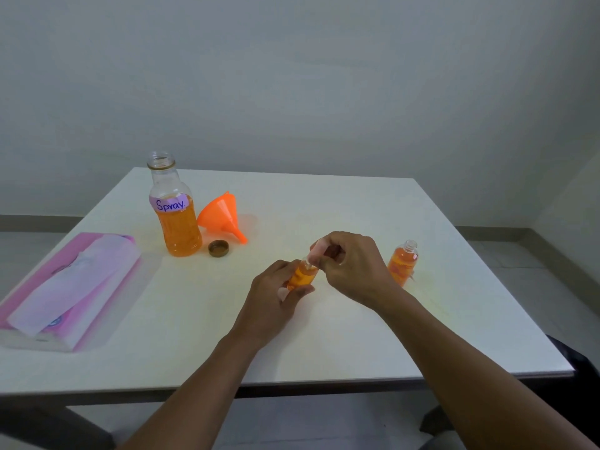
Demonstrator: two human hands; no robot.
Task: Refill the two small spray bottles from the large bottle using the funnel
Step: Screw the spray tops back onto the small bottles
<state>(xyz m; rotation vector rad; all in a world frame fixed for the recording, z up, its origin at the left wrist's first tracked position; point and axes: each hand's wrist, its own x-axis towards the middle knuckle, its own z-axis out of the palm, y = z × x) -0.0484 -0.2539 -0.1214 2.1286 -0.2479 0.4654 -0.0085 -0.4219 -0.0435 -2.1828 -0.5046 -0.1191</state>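
My left hand [276, 297] grips a small spray bottle [302, 276] filled with orange liquid at the table's middle. My right hand [350, 264] pinches its spray top [316, 251] at the bottle's neck. A second small bottle [402, 263], uncapped and holding orange liquid, stands just right of my right hand. The large bottle [175, 209], labelled "Spray", stands open at the back left, about half full of orange liquid. The orange funnel [222, 217] lies on its side next to it. The brown cap [218, 248] rests in front of the funnel.
A pink tissue pack [68, 287] lies at the left edge of the white table [357, 345]. A grey wall rises behind the table. The floor shows beyond the right edge.
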